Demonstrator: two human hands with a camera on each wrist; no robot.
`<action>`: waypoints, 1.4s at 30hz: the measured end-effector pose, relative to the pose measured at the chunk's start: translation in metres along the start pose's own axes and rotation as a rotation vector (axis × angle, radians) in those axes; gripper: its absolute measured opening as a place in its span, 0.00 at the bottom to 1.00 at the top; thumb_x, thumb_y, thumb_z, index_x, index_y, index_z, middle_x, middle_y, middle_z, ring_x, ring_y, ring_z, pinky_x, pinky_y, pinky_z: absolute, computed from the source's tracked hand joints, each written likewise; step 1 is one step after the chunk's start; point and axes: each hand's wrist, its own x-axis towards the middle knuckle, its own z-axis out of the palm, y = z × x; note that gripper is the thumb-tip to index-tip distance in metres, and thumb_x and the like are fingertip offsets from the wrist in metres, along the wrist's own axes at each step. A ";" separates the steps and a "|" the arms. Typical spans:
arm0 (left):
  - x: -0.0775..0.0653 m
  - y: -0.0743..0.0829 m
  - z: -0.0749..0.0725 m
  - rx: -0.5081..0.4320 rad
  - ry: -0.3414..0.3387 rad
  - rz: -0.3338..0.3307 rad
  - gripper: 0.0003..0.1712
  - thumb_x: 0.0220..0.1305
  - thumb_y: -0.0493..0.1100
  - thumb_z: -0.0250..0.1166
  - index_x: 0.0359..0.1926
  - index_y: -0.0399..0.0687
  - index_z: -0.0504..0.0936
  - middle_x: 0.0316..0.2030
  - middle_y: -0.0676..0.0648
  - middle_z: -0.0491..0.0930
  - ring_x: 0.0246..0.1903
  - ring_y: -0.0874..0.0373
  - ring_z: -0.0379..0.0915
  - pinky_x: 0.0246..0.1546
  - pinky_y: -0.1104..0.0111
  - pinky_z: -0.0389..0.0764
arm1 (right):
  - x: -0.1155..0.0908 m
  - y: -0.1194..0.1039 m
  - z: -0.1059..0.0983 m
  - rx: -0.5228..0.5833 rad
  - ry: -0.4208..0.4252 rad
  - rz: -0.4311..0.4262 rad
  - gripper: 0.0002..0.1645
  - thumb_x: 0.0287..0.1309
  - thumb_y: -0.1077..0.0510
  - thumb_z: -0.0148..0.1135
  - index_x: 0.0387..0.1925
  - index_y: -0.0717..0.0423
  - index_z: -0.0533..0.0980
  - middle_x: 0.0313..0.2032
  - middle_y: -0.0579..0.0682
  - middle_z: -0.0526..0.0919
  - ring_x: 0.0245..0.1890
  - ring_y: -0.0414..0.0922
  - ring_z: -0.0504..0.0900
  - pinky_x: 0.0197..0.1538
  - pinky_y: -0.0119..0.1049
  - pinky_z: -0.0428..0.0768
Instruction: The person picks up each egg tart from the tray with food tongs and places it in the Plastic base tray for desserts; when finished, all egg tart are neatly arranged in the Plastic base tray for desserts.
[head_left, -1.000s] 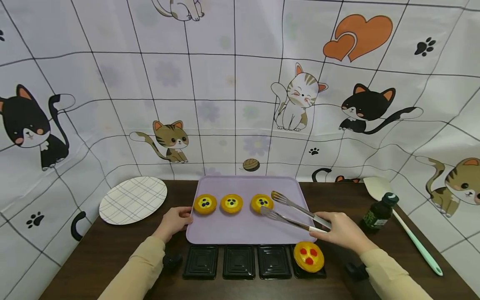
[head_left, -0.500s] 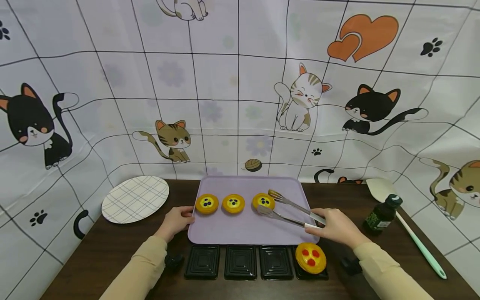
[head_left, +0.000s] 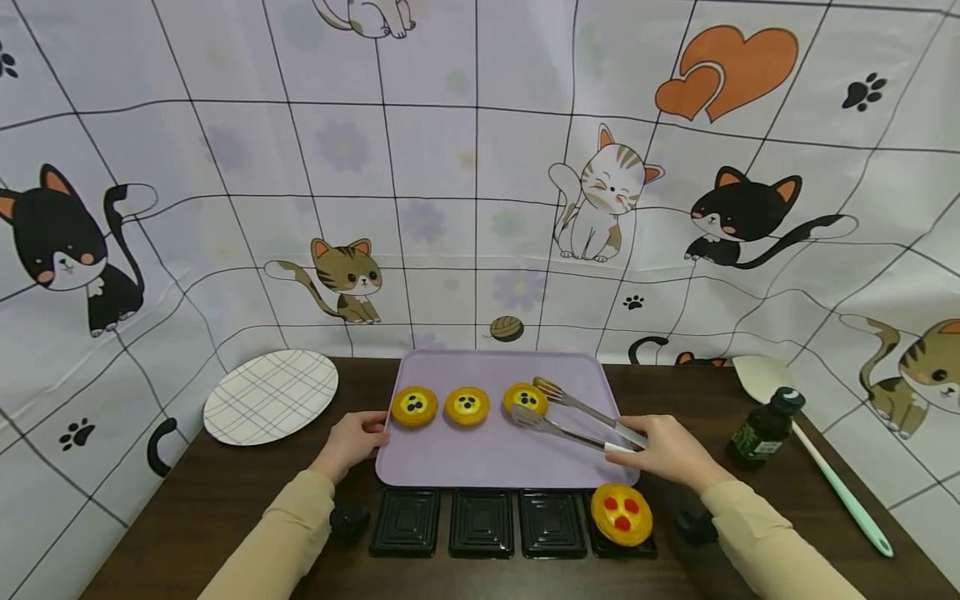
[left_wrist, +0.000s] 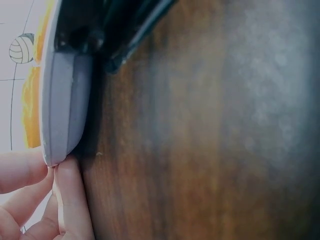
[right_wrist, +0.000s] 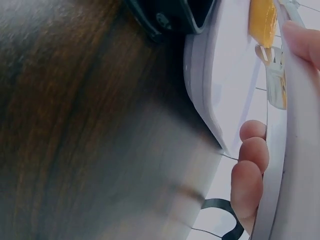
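The right hand (head_left: 667, 450) grips metal tongs (head_left: 542, 422), tips around 1 blue-dotted tart (head_left: 522, 395) on the lilac tray (head_left: 480, 467).
The left hand (head_left: 352, 446) pinches the tray's left edge; 2 matching tarts (head_left: 467, 407) lie left of the tonged 1. The dark bottle (head_left: 764, 425) wears a green label (head_left: 747, 443) with a white patch, its print too small to read.
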 end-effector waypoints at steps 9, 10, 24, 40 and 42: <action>-0.001 -0.003 0.001 -0.005 0.007 -0.003 0.25 0.60 0.30 0.61 0.59 0.28 0.71 0.42 0.35 0.76 0.39 0.49 0.77 0.40 0.58 0.84 | -0.010 -0.002 -0.004 0.047 0.008 -0.018 0.42 0.47 0.37 0.69 0.54 0.66 0.77 0.45 0.57 0.83 0.32 0.41 0.75 0.34 0.35 0.81; -0.001 -0.004 0.001 -0.007 0.007 -0.006 0.25 0.60 0.30 0.61 0.59 0.28 0.71 0.42 0.35 0.76 0.39 0.49 0.77 0.40 0.58 0.84 | -0.013 -0.002 -0.005 0.055 0.011 -0.024 0.42 0.47 0.37 0.69 0.54 0.65 0.77 0.44 0.57 0.84 0.31 0.41 0.75 0.32 0.33 0.79; -0.002 -0.001 -0.002 -0.012 0.002 -0.025 0.25 0.61 0.30 0.60 0.60 0.28 0.70 0.41 0.35 0.76 0.39 0.49 0.77 0.41 0.58 0.83 | -0.051 -0.009 -0.016 0.051 0.043 -0.027 0.40 0.46 0.35 0.69 0.53 0.59 0.79 0.40 0.49 0.84 0.27 0.37 0.72 0.26 0.27 0.71; 0.000 0.001 -0.001 -0.015 -0.014 -0.032 0.26 0.61 0.30 0.60 0.61 0.28 0.70 0.42 0.35 0.76 0.39 0.50 0.77 0.42 0.59 0.83 | -0.094 -0.014 -0.023 -0.004 0.106 -0.092 0.36 0.44 0.37 0.71 0.50 0.56 0.81 0.40 0.46 0.85 0.28 0.32 0.74 0.28 0.28 0.74; 0.000 0.002 0.000 -0.022 -0.018 -0.032 0.25 0.62 0.30 0.60 0.61 0.28 0.70 0.42 0.35 0.76 0.39 0.50 0.77 0.42 0.59 0.83 | -0.100 -0.015 -0.023 -0.012 0.110 -0.091 0.36 0.43 0.36 0.71 0.49 0.56 0.81 0.40 0.46 0.85 0.29 0.32 0.74 0.28 0.29 0.75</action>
